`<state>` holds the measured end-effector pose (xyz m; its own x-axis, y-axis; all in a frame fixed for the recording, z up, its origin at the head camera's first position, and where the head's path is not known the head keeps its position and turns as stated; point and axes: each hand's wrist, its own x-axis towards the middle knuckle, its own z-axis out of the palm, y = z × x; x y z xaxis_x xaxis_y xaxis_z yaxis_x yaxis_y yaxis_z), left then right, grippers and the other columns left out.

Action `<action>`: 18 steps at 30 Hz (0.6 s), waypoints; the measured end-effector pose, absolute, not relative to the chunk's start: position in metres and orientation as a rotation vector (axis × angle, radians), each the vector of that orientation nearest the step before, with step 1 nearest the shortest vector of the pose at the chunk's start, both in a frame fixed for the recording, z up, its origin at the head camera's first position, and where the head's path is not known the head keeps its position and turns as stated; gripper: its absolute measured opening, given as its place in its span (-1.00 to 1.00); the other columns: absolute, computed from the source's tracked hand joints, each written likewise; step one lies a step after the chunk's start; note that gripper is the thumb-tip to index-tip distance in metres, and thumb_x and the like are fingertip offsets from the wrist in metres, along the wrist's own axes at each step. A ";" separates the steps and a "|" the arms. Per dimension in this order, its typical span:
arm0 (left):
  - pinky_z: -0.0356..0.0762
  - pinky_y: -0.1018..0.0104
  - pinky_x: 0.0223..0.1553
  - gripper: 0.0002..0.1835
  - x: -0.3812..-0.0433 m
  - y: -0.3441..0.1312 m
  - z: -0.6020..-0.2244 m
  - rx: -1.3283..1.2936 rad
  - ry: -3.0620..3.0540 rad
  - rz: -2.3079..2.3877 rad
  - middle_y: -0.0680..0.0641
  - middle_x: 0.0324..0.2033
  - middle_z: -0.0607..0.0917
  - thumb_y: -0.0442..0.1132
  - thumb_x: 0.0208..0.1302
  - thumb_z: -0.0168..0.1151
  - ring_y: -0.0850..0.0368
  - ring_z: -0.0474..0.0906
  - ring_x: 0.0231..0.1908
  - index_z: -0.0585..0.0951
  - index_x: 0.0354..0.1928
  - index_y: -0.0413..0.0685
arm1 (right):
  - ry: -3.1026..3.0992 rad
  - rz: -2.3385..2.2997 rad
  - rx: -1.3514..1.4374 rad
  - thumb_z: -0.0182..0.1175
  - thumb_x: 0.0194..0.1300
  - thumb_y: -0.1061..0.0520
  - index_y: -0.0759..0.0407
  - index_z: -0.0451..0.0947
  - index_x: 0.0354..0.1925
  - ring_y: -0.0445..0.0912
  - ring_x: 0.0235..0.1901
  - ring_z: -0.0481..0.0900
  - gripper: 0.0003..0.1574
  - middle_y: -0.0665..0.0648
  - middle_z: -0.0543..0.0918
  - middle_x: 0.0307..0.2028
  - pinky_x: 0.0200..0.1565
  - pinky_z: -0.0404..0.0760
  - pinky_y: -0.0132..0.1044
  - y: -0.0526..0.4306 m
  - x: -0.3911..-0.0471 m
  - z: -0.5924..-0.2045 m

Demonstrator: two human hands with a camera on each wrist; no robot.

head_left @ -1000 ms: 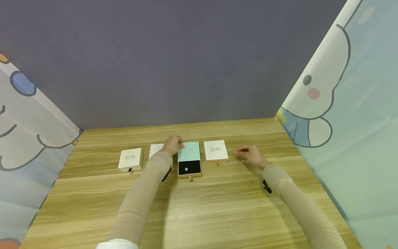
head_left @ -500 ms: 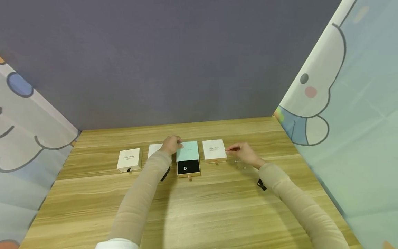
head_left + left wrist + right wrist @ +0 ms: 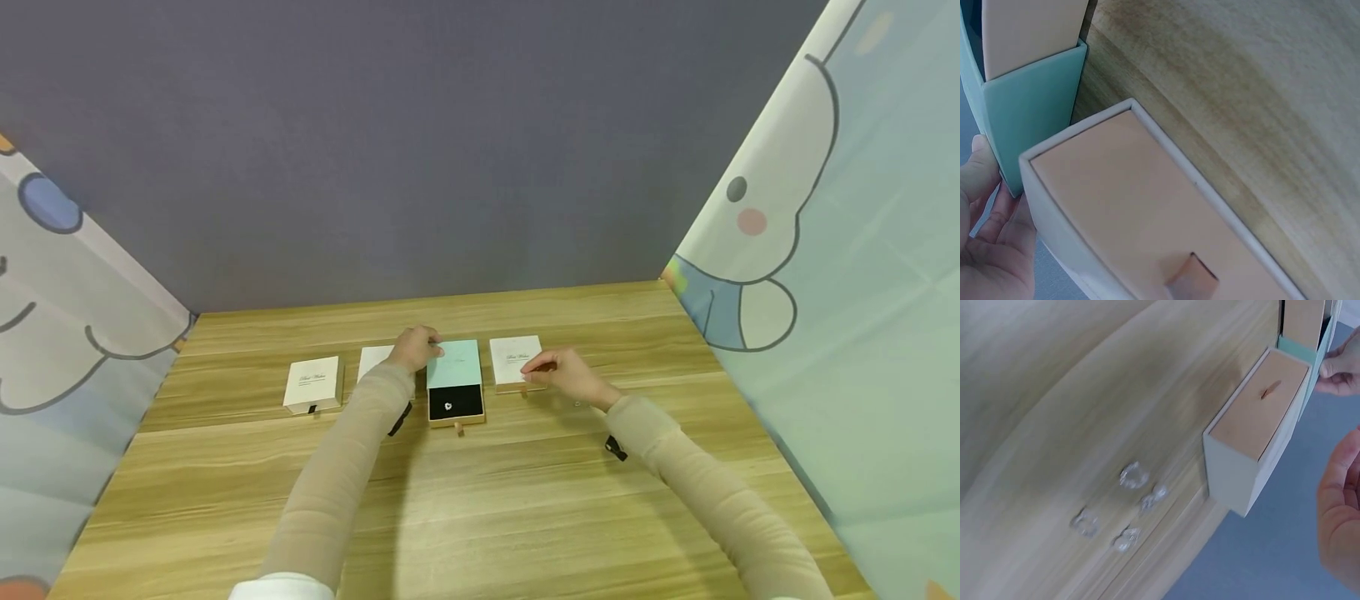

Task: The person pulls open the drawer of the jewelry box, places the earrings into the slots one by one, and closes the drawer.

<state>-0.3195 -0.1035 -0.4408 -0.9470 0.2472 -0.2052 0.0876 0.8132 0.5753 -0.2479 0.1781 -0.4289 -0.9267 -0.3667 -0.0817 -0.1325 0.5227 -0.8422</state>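
My left hand (image 3: 416, 348) grips the back left corner of a teal jewelry box (image 3: 454, 363), thumb on one face and fingers on another in the left wrist view. The box's drawer is pulled out toward me, showing a black lining (image 3: 470, 402). On that lining lies a small heart-shaped silvery piece (image 3: 448, 407). Over the front right of a white box (image 3: 510, 350) hovers my right hand (image 3: 570, 375), thumb and index finger pinched together around a tiny piece of jewelry mostly hidden by the fingertips. The right wrist view cuts those fingertips off.
Several small silvery jewelry pieces (image 3: 1134, 475) lie on the wooden table (image 3: 495, 517), right of the white box. Left of the teal box, a second white box (image 3: 373, 358) is partly behind my left arm. A third white box (image 3: 313, 380) stands farther left.
My right hand has moved left from beside the loose jewelry pieces to over the white box's front right. My left hand has stayed on the teal box.
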 end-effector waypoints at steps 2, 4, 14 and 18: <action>0.50 0.12 0.04 -0.66 -0.320 -0.103 -0.441 0.260 2.728 0.854 -0.21 0.02 0.57 -0.26 0.23 0.18 -0.11 0.48 0.04 0.54 0.04 -0.22 | 2.531 -1.345 -0.469 0.24 0.16 0.22 0.30 0.64 -0.21 -0.14 -0.32 0.57 -0.79 0.15 0.68 -0.26 -0.26 0.59 -0.28 0.174 -0.249 -0.431; 0.51 0.14 0.02 -0.66 -0.320 -0.104 -0.442 0.266 2.729 0.862 -0.21 0.01 0.58 -0.27 0.23 0.18 -0.11 0.49 0.03 0.54 0.04 -0.23 | 2.537 -1.335 -0.511 0.24 0.16 0.24 0.31 0.65 -0.24 -0.16 -0.35 0.57 -0.81 0.16 0.69 -0.28 -0.31 0.56 -0.38 0.170 -0.249 -0.433; 0.49 0.12 0.05 -0.66 -0.318 -0.102 -0.441 0.252 2.722 0.892 -0.21 0.04 0.56 -0.27 0.23 0.17 -0.12 0.47 0.05 0.54 0.05 -0.22 | 2.524 -1.321 -0.611 0.25 0.15 0.24 0.35 0.66 -0.27 -0.21 -0.39 0.52 -0.81 0.17 0.69 -0.32 -0.35 0.53 -0.44 0.151 -0.247 -0.432; 0.48 0.12 0.06 -0.65 -0.317 -0.102 -0.440 0.244 2.720 0.892 -0.21 0.05 0.55 -0.27 0.24 0.17 -0.12 0.46 0.07 0.53 0.06 -0.22 | 2.494 -1.319 -0.630 0.25 0.15 0.24 0.35 0.65 -0.26 -0.22 -0.37 0.54 -0.80 0.17 0.69 -0.30 -0.32 0.54 -0.43 0.142 -0.247 -0.432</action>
